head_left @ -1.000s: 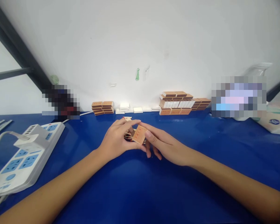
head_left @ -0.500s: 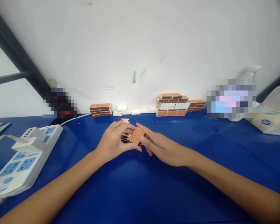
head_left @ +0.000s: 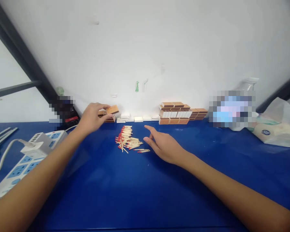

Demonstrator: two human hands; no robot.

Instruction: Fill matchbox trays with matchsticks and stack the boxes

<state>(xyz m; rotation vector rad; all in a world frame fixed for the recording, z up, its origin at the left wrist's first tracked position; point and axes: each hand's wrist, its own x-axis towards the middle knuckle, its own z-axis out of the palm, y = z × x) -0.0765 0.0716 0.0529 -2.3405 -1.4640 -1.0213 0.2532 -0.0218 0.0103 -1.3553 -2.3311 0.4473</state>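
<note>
Clock taken from the match heap. At ten o'clock, left hand (head_left: 93, 120): half a second ago it was low at the centre, cupped round a box with the right; now it is up by the wall. Closed grip, thumb below and fingers behind, pinching a matchbox (head_left: 113, 110), label side up, slightly tilted. Wrist bent inward, forearm running down toward seven.

Matchbox sits at eleven, directly over the small stack (head_left: 110, 120); whether it touches the boxes beneath, cannot tell. Probably the same box both hands had, so stacking looks to be the step in hand; one box's worth of work likely near its end.

Twelve o'clock: white pieces (head_left: 138, 119) along the wall. Hub: match heap (head_left: 127, 138), now uncovered, red heads mostly leftward, a few strays at four. Plenty of matches left loose.

Two o'clock, beyond: larger stack (head_left: 174, 121). Three o'clock: right hand (head_left: 167, 148), parted from the box, holding nothing, thumb and forefinger spread toward the heap, near but not touching. Forearm slants off toward four.
</note>
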